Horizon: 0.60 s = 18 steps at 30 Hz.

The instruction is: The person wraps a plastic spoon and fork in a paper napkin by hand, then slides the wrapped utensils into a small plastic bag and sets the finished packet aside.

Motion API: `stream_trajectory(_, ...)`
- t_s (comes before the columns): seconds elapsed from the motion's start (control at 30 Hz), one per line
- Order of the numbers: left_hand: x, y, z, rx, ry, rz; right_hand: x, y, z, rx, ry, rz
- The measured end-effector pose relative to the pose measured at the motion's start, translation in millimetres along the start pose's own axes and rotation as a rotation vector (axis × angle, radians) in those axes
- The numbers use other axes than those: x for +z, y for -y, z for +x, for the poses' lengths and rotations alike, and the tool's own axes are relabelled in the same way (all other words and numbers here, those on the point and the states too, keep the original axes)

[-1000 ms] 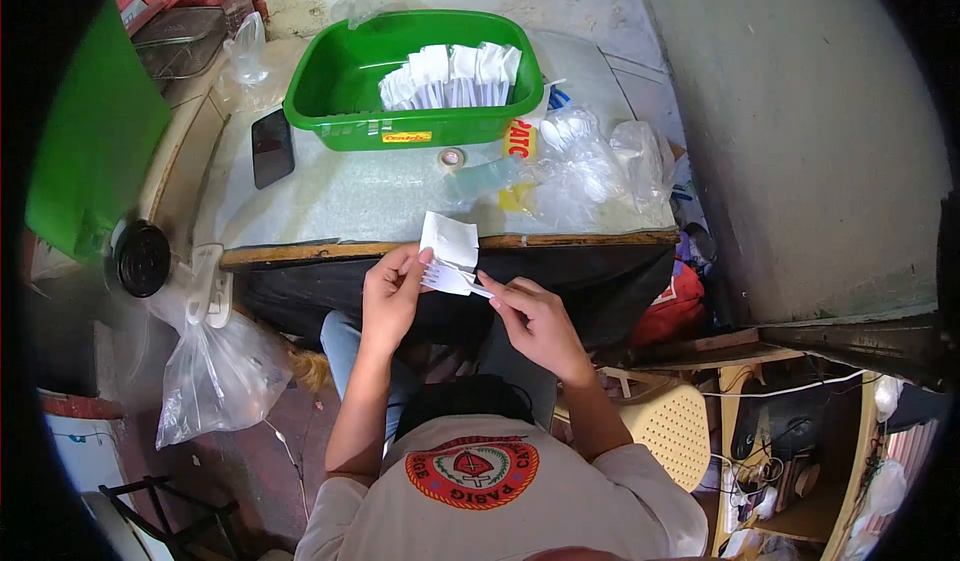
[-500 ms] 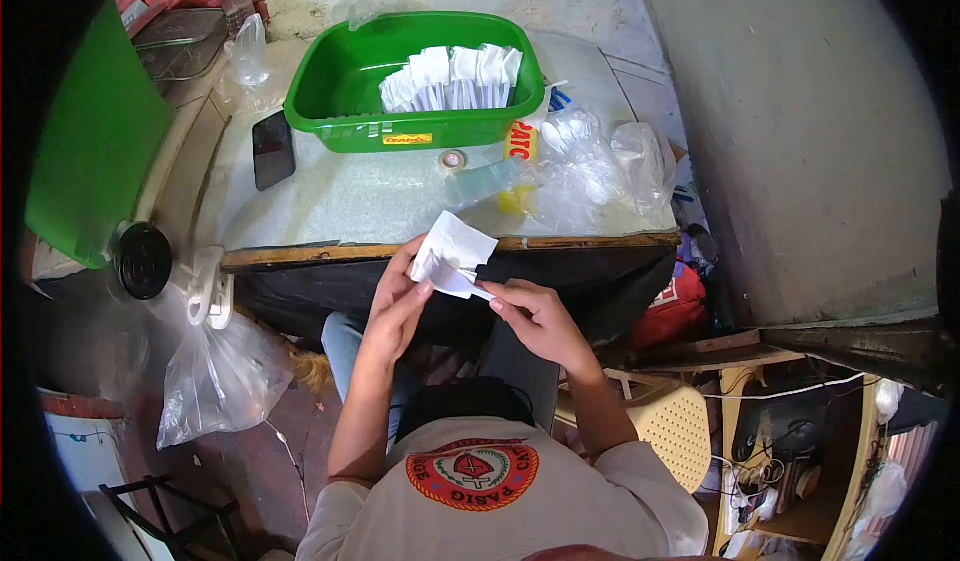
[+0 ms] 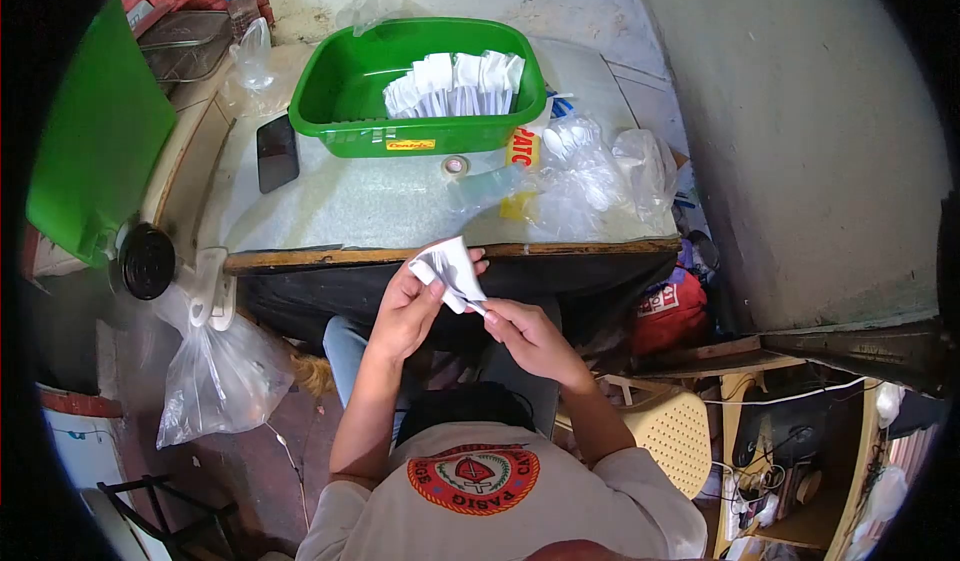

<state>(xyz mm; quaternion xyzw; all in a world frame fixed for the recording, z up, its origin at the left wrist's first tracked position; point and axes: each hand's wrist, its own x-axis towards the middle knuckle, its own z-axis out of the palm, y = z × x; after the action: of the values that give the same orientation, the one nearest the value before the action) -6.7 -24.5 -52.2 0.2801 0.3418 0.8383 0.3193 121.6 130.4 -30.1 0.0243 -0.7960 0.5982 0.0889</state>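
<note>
Just in front of the table edge, my left hand [image 3: 405, 313] is closed on a white paper napkin [image 3: 452, 264], its thumb pressing a folded side. The napkin's upper part curls over the fingers. A thin white handle [image 3: 478, 308], apparently of a plastic utensil, sticks out low on the right. My right hand [image 3: 535, 337] pinches this handle between thumb and fingers. The napkin hides the utensil's head, so its kind cannot be told. Beyond, a green basin [image 3: 350, 138] holds a row of napkin-wrapped utensils [image 3: 455, 86].
Plastic bags with white spoons [image 3: 575, 146] lie on the right of the table [image 3: 350, 216]. A tape roll [image 3: 455, 166] and a phone [image 3: 277, 151] rest before the basin. At left hangs a clear bag [image 3: 220, 386]; a plastic chair [image 3: 665, 431] stands at right.
The napkin, spread flatter before, is now folded and curled around the utensil. Both hands have shifted slightly, the left fingers now reaching behind the napkin. The view has tilted a little.
</note>
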Motion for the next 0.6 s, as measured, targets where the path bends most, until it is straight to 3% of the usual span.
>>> stream_trajectory(0.33, 10.5, -15.6, 2.1, -0.154, 0.014, -0.128, 14.2, -4.0, -3.3, 0.044, 0.062, 0.172)
stream_trajectory(0.6, 18.2, -19.7, 4.6, -0.183, 0.033, -0.205, 23.5, -23.1, -4.5, 0.172, 0.108, 0.547)
